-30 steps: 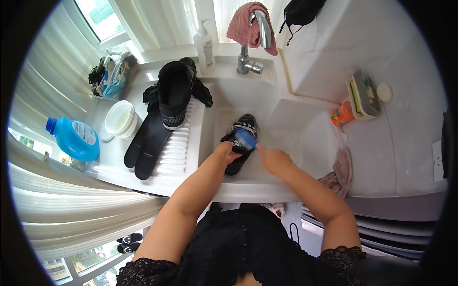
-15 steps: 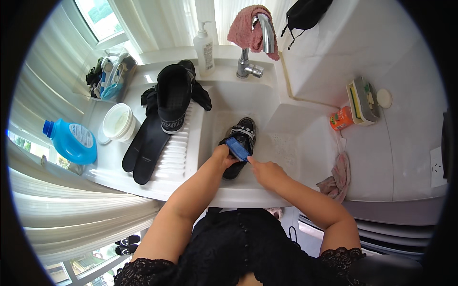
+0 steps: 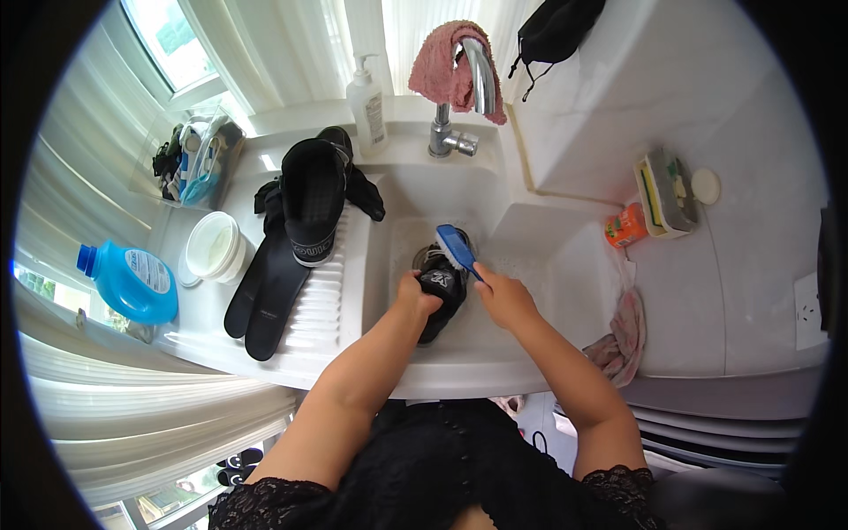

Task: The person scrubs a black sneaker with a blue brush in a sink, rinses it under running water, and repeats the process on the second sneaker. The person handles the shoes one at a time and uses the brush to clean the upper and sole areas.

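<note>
In the white sink basin (image 3: 442,190), the left hand (image 3: 419,294) grips a black lace-up shoe (image 3: 441,305), and the right hand (image 3: 507,302) is closed around the handle of a blue scrubbing brush (image 3: 452,245) over that shoe. Left of the basin lie two black insoles (image 3: 276,311).

Mid-frame, the left hand (image 3: 419,293), the black shoe (image 3: 442,281), the brush (image 3: 457,250) and the right hand (image 3: 508,296) crowd the left part of the sink (image 3: 565,256); to their right we have open room above the basin floor. At upper centre, the tap (image 3: 482,79) and pump bottle (image 3: 367,115) stand in our way, with a gap between them. Left of centre, another shoe (image 3: 315,190) and black insoles (image 3: 272,300) block the ridged desk (image 3: 320,296), leaving us a strip beside the basin. Farther left, the white tub (image 3: 215,247) obstructs.
</note>
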The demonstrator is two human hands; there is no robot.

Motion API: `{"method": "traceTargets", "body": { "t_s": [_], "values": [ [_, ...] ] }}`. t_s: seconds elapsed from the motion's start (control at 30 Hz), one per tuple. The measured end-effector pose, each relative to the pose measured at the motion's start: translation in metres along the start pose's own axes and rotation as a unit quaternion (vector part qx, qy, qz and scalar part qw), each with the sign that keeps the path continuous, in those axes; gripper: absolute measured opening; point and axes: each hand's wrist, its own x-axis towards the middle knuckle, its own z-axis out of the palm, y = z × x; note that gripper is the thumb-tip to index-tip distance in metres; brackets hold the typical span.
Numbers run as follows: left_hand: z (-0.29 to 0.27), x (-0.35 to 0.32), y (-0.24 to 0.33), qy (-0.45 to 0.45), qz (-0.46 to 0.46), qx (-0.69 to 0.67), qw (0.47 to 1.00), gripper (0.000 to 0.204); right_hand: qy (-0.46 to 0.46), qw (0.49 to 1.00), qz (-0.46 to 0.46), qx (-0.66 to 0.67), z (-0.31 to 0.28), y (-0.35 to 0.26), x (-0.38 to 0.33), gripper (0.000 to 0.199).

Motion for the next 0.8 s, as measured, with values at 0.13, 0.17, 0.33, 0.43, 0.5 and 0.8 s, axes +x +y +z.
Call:
{"method": "traceTargets", "body": {
  "t_s": [0.13,0.17,0.33,0.43,0.5,0.8],
  "values": [
    [0.013,-0.061,-0.029,-0.081,0.055,-0.003,0.995,0.042,-0.053,0.995,-0.062,-0.056,-0.012,-0.001,-0.041,0.043],
    [0.014,-0.068,-0.030,-0.090,0.048,-0.010,0.995,0.042,-0.031,0.995,-0.046,-0.084,-0.017,0.002,-0.041,0.043],
    [0.020,-0.103,-0.042,-0.148,0.115,0.071,0.980,0.042,0.194,0.933,-0.284,-0.102,0.000,0.014,-0.061,0.045],
    [0.007,-0.105,-0.038,-0.213,0.091,0.046,0.972,0.043,0.118,0.964,-0.127,-0.200,-0.016,0.011,-0.056,0.045],
    [0.007,-0.113,-0.038,-0.208,0.081,0.051,0.973,0.044,0.149,0.970,-0.107,-0.161,-0.017,0.019,-0.048,0.046],
    [-0.017,-0.102,-0.049,-0.214,0.083,0.093,0.969,0.041,0.114,0.975,-0.070,-0.176,-0.014,0.014,-0.045,0.052]
  ]
}}
